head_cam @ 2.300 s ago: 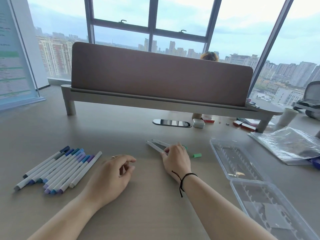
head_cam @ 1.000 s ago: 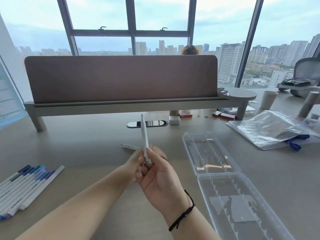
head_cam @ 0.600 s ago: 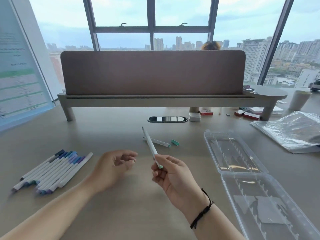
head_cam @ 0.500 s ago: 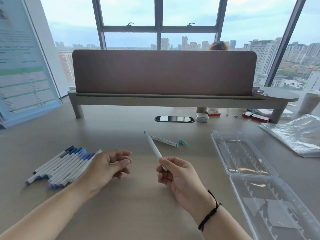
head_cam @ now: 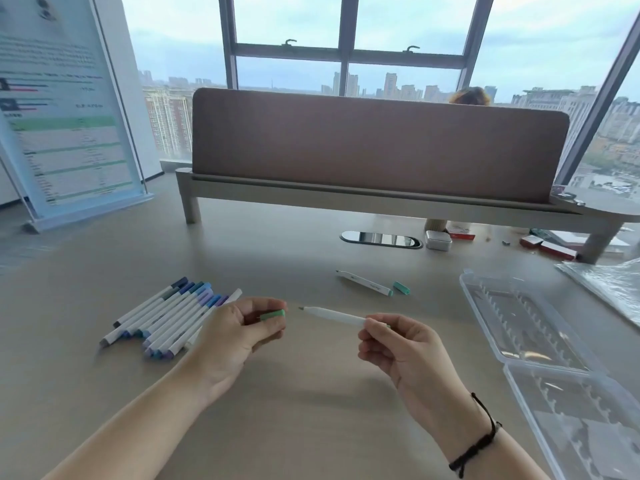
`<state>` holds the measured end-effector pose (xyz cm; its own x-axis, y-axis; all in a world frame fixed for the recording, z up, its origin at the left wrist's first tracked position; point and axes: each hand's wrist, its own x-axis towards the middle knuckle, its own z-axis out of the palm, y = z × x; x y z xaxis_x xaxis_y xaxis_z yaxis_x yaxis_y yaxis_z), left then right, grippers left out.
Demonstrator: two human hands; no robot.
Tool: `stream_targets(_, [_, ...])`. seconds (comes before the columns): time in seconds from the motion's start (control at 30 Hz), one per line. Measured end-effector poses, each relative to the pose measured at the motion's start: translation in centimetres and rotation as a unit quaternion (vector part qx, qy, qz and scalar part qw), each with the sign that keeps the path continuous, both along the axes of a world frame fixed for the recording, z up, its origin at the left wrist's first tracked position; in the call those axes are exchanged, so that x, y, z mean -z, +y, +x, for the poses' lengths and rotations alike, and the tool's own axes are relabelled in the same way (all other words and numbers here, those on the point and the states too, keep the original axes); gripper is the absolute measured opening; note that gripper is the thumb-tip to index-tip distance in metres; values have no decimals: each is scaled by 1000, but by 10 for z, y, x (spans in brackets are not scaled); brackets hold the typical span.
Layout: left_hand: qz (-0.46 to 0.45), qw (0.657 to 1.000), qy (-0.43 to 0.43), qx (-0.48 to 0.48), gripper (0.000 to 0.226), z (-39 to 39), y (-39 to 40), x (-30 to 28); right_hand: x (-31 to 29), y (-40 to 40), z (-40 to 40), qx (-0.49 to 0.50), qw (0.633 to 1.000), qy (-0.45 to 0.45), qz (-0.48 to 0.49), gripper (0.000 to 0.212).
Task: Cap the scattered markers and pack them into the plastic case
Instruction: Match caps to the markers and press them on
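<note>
My right hand [head_cam: 401, 351] pinches the back end of a white marker [head_cam: 332, 314] whose bare tip points left. A short gap to the left, my left hand [head_cam: 235, 334] holds a green cap [head_cam: 273, 315] between thumb and fingers, level with that tip. Another uncapped white marker [head_cam: 363, 283] lies on the desk beyond, with its teal cap [head_cam: 401, 287] loose beside its right end. Several capped blue and purple markers [head_cam: 173, 313] lie in a row at the left. The clear plastic case [head_cam: 540, 344] lies open at the right with nothing in its slots.
A desk divider on a raised shelf [head_cam: 363, 199] runs across the back. Under the shelf are a cable grommet [head_cam: 381, 239], a small white box [head_cam: 438, 240] and red items [head_cam: 547, 245]. A plastic bag [head_cam: 609, 285] lies far right; a standing sign [head_cam: 65, 116] is at the left.
My right hand swung the marker from upright to level, tip pointing left. My left hand moved toward it and now shows a green cap. The view shifted left.
</note>
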<state>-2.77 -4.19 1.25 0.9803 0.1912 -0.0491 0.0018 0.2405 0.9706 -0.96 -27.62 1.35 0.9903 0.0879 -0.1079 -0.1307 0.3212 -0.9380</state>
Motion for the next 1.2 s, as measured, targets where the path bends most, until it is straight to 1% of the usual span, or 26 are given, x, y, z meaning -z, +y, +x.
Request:
stream_targets(0.17, [114, 993, -16, 10, 21, -3, -3, 1, 0, 1, 0, -9, 1000, 3, 17, 4])
stream_targets(0.2, [125, 992, -20, 13, 21, -4, -3, 0, 0, 1, 0, -10, 1000, 2, 17, 4])
stream_targets(0.37, [123, 992, -28, 13, 21, -5, -4, -2, -1, 0, 0, -10, 1000, 6, 26, 5])
stream_targets(0.47, [140, 990, -25, -5, 22, -5, -2, -2, -2, -1, 1, -7, 999, 13, 34, 5])
stream_targets(0.53, [141, 989, -22, -24, 19, -4, -2, -3, -2, 0, 1, -7, 999, 17, 38, 6])
stream_targets(0.63, [108, 993, -27, -39, 9, -4, -2, -6, -2, 0, 1, -9, 999, 20, 39, 5])
stream_targets(0.73, [36, 998, -26, -33, 2, -4, 0, -8, -2, 1, 0, -13, 999, 23, 33, 4])
stream_targets(0.83, [-64, 998, -17, -21, 10, -2, 1, -8, -2, 1, 0, -15, 999, 26, 27, 3])
stream_targets(0.93, [-119, 993, -14, -10, 16, -2, 3, -8, -2, 1, 0, -15, 999, 26, 25, 3])
stream_targets(1.0, [-133, 991, -18, -7, 17, -2, 2, -9, -3, 1, -1, -18, 999, 25, 26, 3])
stream_targets(1.1, [-125, 992, -22, -3, 19, -2, 2, -8, -4, 1, -2, -20, 999, 26, 26, 5])
stream_targets(1.17, [-112, 993, -25, 4, 29, -3, 2, -7, -5, 2, -3, -22, 999, 26, 24, 5])
stream_targets(1.2, [-109, 994, -28, 10, 39, -4, 2, -7, -5, 2, -3, -23, 999, 26, 22, 6])
